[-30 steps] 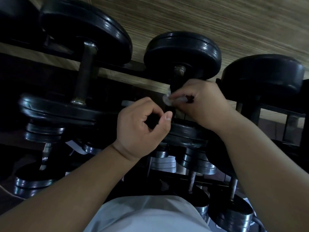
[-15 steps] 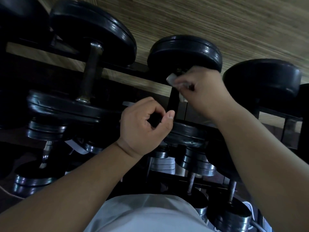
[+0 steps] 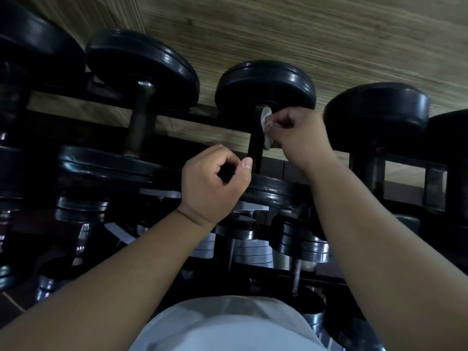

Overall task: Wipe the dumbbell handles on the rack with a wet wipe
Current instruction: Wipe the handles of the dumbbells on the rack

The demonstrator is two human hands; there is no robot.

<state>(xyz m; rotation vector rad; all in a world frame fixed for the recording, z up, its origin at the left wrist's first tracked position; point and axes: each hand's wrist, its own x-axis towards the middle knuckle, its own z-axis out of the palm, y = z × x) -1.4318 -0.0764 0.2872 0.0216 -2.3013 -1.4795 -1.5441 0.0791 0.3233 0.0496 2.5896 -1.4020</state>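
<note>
Handle: long axis ran near to far.
Right hand: pinched wipe against its far end.
Left hand: curled, empty, beside near end.

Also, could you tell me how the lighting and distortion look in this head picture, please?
Head view: dim overall, the lower rack sunk in shadow; glare streaks on the black dumbbell heads; wide-angle bending toward the edges; the wipe in the right hand and the handle read clearly.
</note>
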